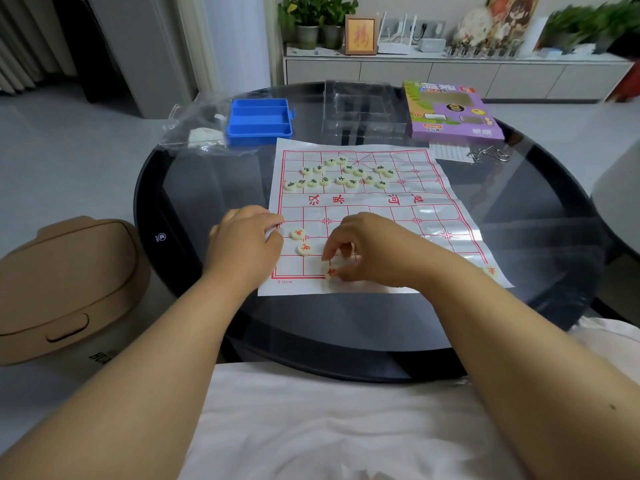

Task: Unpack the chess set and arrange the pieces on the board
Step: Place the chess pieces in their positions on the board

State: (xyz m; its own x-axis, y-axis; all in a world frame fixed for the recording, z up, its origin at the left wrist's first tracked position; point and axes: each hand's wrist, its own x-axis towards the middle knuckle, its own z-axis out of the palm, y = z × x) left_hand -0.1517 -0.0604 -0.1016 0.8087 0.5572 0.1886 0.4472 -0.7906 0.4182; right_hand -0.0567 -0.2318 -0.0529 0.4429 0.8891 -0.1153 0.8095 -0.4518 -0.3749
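A white paper chess board [374,209] with red grid lines lies on the dark round glass table [346,323]. Several cream round pieces with green characters [341,173] are bunched on its far half. Two red-marked pieces [298,233] [304,248] sit at the near left, and another [490,271] lies at the near right corner. My left hand [247,242] rests on the board's left edge with fingers curled, and I cannot see what it holds. My right hand [360,249] pinches a red-marked piece [331,272] at the board's near edge.
A blue plastic tray [259,121] and a clear bag [194,128] lie behind the board at the left. Clear plastic packaging [363,112] and a purple box [450,112] stand at the back. Metal ring puzzles [488,154] lie right. A tan bin [65,282] stands beside the table.
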